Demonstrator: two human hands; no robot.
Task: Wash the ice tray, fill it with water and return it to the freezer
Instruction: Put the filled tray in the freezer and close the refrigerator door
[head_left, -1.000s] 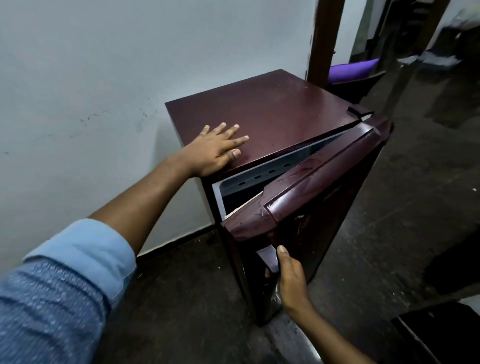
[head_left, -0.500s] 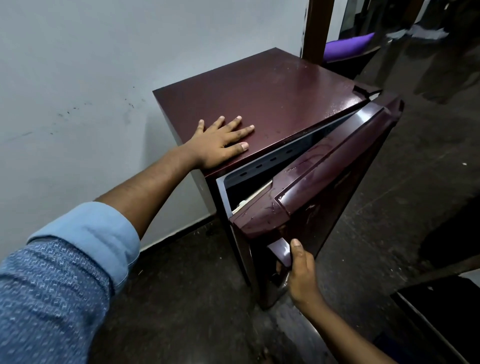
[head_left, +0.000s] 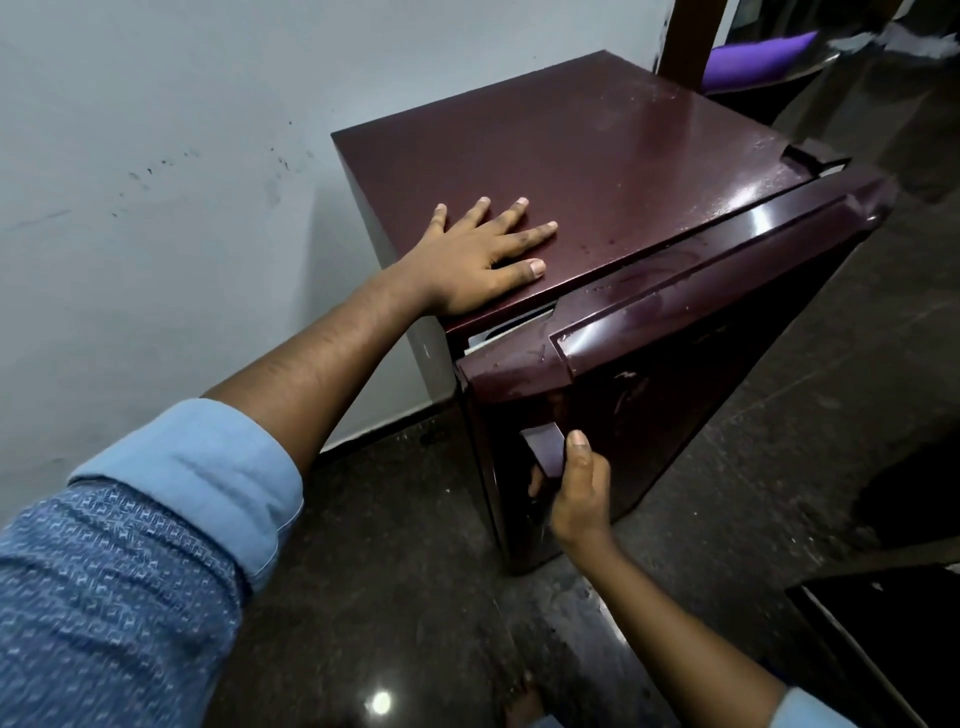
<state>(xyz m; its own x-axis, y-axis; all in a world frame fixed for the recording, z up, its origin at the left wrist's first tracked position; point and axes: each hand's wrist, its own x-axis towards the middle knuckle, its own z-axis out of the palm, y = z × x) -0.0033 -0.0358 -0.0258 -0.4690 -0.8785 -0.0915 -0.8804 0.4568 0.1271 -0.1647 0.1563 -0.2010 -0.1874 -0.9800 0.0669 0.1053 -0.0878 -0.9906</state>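
Note:
A small maroon fridge (head_left: 597, 156) stands against the pale wall. Its door (head_left: 701, 322) is almost shut, with only a narrow gap at the left corner where a white inner edge (head_left: 511, 332) shows. My left hand (head_left: 478, 254) lies flat and spread on the fridge top near its front left corner. My right hand (head_left: 579, 493) grips the recessed door handle (head_left: 545, 447) low on the door's left side. The ice tray is not in sight.
The pale wall (head_left: 156, 182) runs along the left. The floor (head_left: 389, 571) is dark polished stone. A brown door post (head_left: 685, 36) and a purple cushion (head_left: 758, 57) lie behind the fridge. A dark object (head_left: 883, 639) sits at the lower right.
The fridge door has swung from well ajar to nearly shut, with my right hand on its handle. My left hand has stayed flat on the top.

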